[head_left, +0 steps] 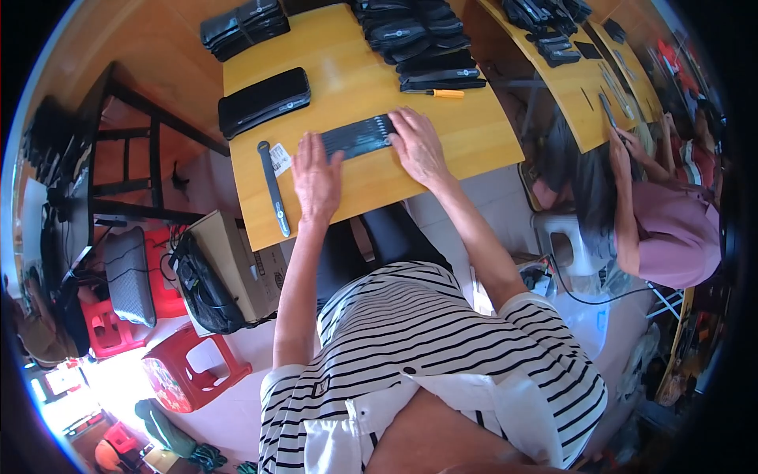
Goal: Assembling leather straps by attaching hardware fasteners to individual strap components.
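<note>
A row of dark flat straps lies side by side on the yellow table, with small light round marks at its right end. At the row's left end rests my left hand, fingers stretched out and thumb apart. My right hand lies over the right end, its fingers extended and touching the straps. Left of my left hand, a single dark strap with a rounded, holed end lies lengthwise. Close by it is a white printed label.
A black stack of straps sits at the table's left, with more bundles at the back. An orange-handled tool lies at the right. Another person works at a neighbouring table. A red stool stands lower left.
</note>
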The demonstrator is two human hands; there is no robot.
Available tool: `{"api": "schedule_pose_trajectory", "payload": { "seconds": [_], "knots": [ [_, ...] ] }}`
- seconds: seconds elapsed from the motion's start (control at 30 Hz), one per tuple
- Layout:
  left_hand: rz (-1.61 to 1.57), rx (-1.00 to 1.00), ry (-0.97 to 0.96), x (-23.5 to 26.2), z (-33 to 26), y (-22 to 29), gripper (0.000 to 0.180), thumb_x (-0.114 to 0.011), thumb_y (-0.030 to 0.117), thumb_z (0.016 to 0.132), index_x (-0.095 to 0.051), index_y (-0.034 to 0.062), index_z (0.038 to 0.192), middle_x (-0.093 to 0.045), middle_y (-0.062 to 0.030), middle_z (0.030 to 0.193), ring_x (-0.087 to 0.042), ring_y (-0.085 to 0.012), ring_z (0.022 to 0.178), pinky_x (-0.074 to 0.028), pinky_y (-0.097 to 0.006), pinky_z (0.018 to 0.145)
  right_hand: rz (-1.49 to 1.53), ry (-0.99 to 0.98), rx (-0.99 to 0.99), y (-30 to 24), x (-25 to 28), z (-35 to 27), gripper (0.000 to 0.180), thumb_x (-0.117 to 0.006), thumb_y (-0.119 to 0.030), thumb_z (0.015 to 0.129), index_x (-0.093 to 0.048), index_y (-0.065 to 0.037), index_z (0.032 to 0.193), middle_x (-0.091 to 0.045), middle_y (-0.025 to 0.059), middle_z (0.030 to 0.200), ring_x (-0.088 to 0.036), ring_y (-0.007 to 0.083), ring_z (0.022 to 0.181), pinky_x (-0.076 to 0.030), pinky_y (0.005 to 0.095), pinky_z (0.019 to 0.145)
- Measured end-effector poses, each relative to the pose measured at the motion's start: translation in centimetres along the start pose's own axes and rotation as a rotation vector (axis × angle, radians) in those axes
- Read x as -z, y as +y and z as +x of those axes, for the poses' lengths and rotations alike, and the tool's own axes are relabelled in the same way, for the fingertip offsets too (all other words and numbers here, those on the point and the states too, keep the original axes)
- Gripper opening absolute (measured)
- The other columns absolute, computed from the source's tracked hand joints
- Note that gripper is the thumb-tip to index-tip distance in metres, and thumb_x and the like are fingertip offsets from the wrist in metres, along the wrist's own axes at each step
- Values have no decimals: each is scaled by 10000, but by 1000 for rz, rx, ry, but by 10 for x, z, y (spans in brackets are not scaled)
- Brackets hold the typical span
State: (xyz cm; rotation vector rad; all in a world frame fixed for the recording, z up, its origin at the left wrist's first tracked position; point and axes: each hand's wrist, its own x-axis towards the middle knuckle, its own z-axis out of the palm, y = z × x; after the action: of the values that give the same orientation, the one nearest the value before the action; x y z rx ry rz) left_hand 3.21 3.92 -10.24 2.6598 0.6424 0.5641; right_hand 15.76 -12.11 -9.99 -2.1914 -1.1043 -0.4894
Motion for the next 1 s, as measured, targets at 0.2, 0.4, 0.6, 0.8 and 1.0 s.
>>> {"api": "schedule_pose_trajectory", "payload": {
  "seconds": [0.2,0.4,0.6,0.8,1.0],
  "knots": [
    [127,-237,-118,-25,2,2,731,-484,440,860,-256,-57,1346,-239,-199,1422,-204,-308,1334,-171,-443,1074,-154,-295,59,5,-23,-8,579,-508,-358,864,-337,-54,1327,-302,126,1401,-290,256,1294,-236,490,1036],
    [126,-260,-129,-21,-2,-12,758,-479,455,858,-220,-48,1362,-217,-209,1427,-171,-307,1346,-149,-444,1079,-204,-341,44,5,-26,-10,613,-470,-411,872,-295,-82,1359,-273,102,1427,-253,229,1319,-183,498,1057],
    [68,262,18,43,-23,-40,602,-635,244,786,-379,-53,1242,-412,-223,1231,-371,-373,1176,-332,-423,965,-63,-110,-39,7,-12,-8,480,-514,-290,865,-409,-42,1262,-416,152,1274,-360,298,1228,-275,475,993],
    [143,515,-101,69,-57,-52,477,-691,185,694,-485,-29,1068,-515,-200,1046,-502,-359,998,-424,-423,814,-27,79,-76,10,-12,-11,237,-529,-158,861,-574,-26,1051,-541,126,1026,-454,316,1101,-355,428,931],
    [-50,657,-107,68,-58,-70,397,-684,150,655,-518,24,993,-611,-144,725,-610,-319,744,-470,-406,707,16,175,-67,21,-14,-13,117,-597,-92,791,-621,-29,886,-549,94,897,-507,292,971,-388,406,831]
  ]
}}
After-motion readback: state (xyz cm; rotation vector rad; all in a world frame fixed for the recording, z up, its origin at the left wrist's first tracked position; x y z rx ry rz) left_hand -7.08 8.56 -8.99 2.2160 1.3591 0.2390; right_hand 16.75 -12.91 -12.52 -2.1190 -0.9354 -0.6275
